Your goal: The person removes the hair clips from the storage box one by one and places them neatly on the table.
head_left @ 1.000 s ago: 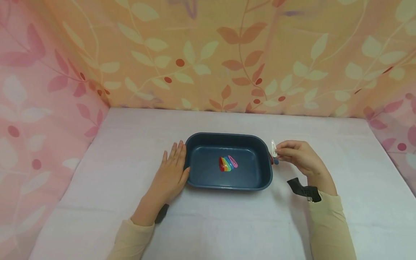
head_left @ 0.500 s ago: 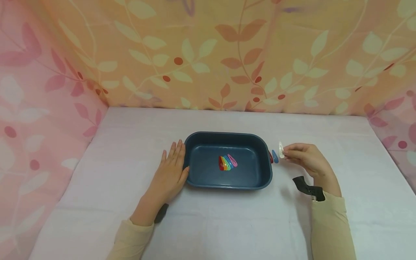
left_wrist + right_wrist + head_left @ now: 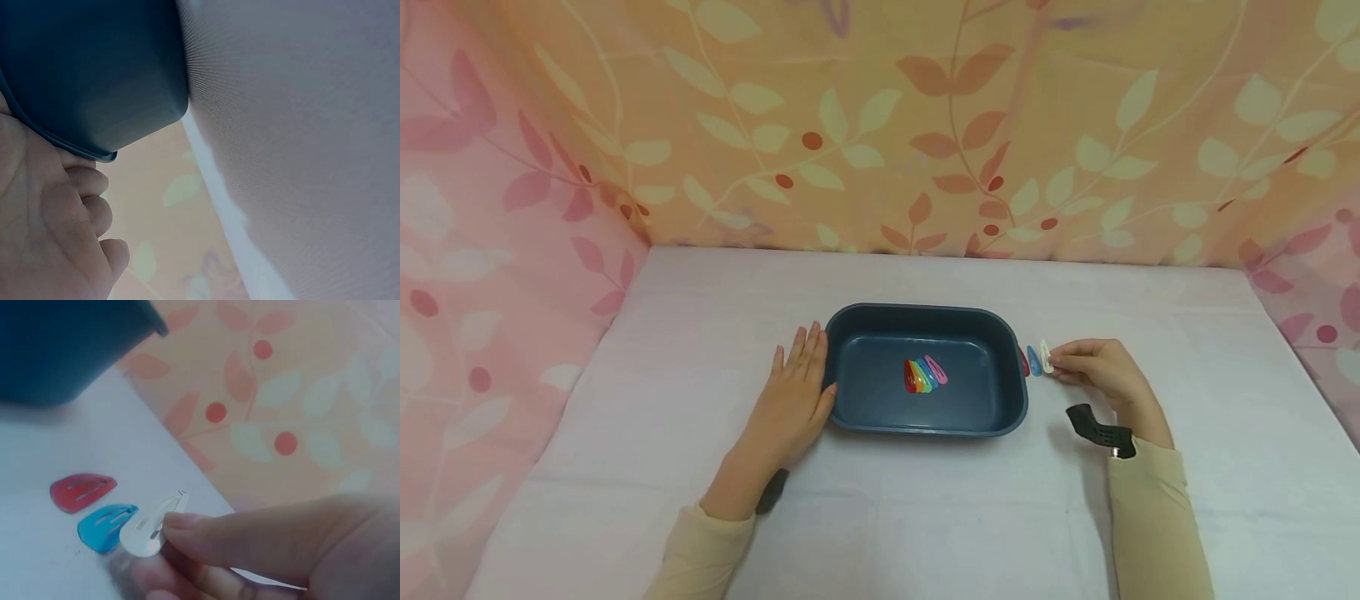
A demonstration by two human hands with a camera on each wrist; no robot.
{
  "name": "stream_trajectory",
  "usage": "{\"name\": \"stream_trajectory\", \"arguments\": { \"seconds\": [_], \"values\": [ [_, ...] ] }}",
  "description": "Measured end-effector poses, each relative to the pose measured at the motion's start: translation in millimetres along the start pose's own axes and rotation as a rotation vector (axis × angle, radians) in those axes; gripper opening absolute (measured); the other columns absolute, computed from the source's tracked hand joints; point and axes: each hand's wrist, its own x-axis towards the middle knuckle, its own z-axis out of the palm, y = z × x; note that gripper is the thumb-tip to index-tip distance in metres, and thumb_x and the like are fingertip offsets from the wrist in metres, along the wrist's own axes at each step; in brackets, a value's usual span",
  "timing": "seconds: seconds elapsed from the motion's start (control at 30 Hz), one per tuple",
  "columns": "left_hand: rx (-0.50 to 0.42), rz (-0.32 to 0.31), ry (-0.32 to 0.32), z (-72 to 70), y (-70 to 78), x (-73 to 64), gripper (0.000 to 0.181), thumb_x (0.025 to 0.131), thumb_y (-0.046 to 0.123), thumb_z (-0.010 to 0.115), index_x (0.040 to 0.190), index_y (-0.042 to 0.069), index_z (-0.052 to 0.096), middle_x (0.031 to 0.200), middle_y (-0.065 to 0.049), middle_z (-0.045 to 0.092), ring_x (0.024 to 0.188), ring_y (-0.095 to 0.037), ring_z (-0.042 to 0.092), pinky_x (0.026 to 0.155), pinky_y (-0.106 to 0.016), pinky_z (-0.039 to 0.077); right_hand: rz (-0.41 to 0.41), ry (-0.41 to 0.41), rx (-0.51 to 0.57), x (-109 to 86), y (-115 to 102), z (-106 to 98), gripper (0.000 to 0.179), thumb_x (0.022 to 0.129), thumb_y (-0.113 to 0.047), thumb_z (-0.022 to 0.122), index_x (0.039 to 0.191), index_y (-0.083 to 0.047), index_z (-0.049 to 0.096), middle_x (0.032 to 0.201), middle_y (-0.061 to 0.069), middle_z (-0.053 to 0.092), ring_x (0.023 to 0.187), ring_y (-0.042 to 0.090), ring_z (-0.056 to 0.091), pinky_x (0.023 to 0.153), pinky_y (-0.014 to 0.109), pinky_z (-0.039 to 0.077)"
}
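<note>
My right hand (image 3: 1101,371) pinches a white snap hair clip (image 3: 145,534) between thumb and fingers, close over the table to the right of the blue tray (image 3: 925,435). Just left of it lie a blue hair clip (image 3: 103,530) and a red hair clip (image 3: 80,491), the red one partly hidden by the tray's rim in the head view. With straight fingers, my left hand (image 3: 790,404) rests against the tray's left side. Inside the tray, several coloured hair clips (image 3: 922,375) lie in a fanned row, from red to pink.
A white cloth (image 3: 910,517) covers the table. Behind it hangs an orange leaf-patterned curtain (image 3: 850,125), and a pink patterned curtain (image 3: 497,292) borders the left side. A black wrist strap (image 3: 1101,433) sits on the right wrist.
My right hand moved right with the white clip, away from the tray, uncovering the blue clip, then came down and slightly left beside it. My left hand stayed in place.
</note>
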Motion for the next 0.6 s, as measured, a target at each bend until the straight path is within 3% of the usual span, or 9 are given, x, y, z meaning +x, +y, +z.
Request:
{"name": "stream_trajectory", "arguments": {
  "seconds": [0.17,0.33,0.6],
  "values": [
    [0.001,-0.001,0.0,0.6,-0.6,0.4,0.067,0.096,0.024,0.048,0.146,-0.009,0.018,0.154,-0.02,0.01,0.142,-0.034,0.008,0.111,-0.054,0.009,0.049,0.039,-0.145,1.0,-0.6,1.3,0.032,0.086,-0.004,0.065,0.106,0.021,0.06,0.079,-0.006,0.067,0.069,0.003,0.062,0.066,0.02,0.054],
    [0.001,-0.005,-0.011,0.3,-0.8,0.6,0.067,0.097,0.024,0.047,0.146,-0.009,0.017,0.154,-0.02,0.009,0.143,-0.033,0.005,0.112,-0.053,0.008,0.083,0.052,-0.268,1.7,-2.8,2.1,0.032,0.087,-0.006,0.065,0.108,0.018,0.061,0.081,0.0,0.067,0.067,0.004,0.06,0.064,0.019,0.053],
    [-0.003,-0.011,-0.012,0.3,-0.2,0.7,0.067,0.096,0.024,0.047,0.146,-0.009,0.017,0.154,-0.02,0.009,0.143,-0.032,0.005,0.112,-0.053,0.008,0.099,0.053,-0.319,2.0,-4.4,2.8,0.032,0.087,-0.008,0.065,0.106,0.017,0.062,0.08,0.002,0.068,0.067,0.007,0.059,0.063,0.019,0.052]
  ]
}}
